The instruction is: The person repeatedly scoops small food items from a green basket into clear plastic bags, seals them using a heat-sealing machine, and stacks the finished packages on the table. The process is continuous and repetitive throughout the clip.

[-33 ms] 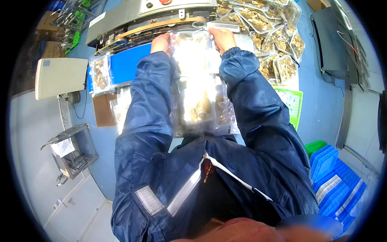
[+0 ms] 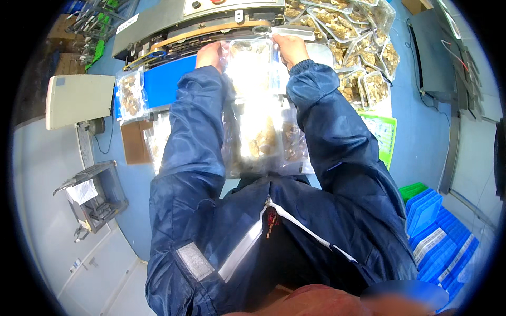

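Note:
My left hand (image 2: 210, 56) pinches the far left corner of a transparent plastic bag (image 2: 225, 59). The opposite far corner is gripped by my right hand (image 2: 291, 49), its thumb along the side. Inside the bag lies a clear tray (image 2: 252, 90) of pale contents, washed out by glare. Both hands are beside a continuous sealing machine (image 2: 174, 31) with a tan belt. Nearer my body sits another bagged tray of mushrooms (image 2: 261, 141), with a further mushroom bag (image 2: 293, 138) to its right. Some fingertips are hidden by the bag and the glare.
Several open trays of brown mushrooms (image 2: 363, 52) are heaped at the far right. A bagged tray (image 2: 131, 95) rests on the blue conveyor (image 2: 164, 84) at left. Below the heap is a green basket (image 2: 387, 137); blue crates (image 2: 440, 237) are stacked at lower right.

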### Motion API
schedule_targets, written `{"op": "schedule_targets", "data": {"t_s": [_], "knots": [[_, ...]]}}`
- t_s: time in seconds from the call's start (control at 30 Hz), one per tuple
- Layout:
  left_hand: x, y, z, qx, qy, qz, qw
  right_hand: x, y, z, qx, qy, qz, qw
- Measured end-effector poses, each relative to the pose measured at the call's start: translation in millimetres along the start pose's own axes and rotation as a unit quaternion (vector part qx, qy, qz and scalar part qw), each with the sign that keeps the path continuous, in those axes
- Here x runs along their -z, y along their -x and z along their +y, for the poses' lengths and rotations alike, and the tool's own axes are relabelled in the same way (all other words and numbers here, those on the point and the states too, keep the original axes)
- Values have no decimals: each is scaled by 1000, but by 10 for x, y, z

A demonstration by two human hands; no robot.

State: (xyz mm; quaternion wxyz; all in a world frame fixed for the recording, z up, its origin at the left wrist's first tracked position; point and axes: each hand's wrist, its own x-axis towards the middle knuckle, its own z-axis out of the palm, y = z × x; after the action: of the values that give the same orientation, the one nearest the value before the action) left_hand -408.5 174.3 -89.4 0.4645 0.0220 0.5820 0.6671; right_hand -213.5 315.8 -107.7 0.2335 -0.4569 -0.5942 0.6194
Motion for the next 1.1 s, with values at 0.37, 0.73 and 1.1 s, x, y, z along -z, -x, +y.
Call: {"op": "schedule_targets", "data": {"t_s": [0.37,0.73,1.1], "knots": [[623,2162,-666,-109,-231,-52,966,401,1603,-408,34,146,-279,949],[535,2064,-1531,-51,-111,89,988,141,1994,833,-143,47,-153,977],[-758,1612,-553,-88,-1,-14,996,1037,1561,-212,-76,-318,-21,945]]}}
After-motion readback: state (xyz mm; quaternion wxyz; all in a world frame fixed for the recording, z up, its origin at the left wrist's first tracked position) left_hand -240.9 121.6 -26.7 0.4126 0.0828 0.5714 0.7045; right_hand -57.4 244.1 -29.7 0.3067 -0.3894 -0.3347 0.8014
